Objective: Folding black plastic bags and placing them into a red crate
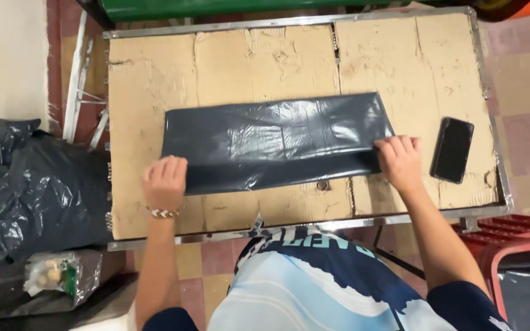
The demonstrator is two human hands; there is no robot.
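— Dark, glossy plastic: the folded bag (275, 142) lies flat along the middle of the cardboard-topped table (154, 79), stretched from one hand to the other.

— And the hands?

— The left hand (165, 182) rests palm down on its near left corner, fingers curled over the fold; the right hand (399, 160) presses the near right corner, fingers spread flat. Neither grips anything, they only pin it.

— How would it handle?

— Thin, limp and very light, I'd judge, and slick (the sheen says so), so it will likely slide and trap air. The corners and the near folded edge, right under the fingers, look like the best places to take it.

— Room?

— Bare cardboard beyond the fingertips and left of the left hand. Just right of the right hand lies a black phone (452, 149), close to the table's metal rim (503, 153).
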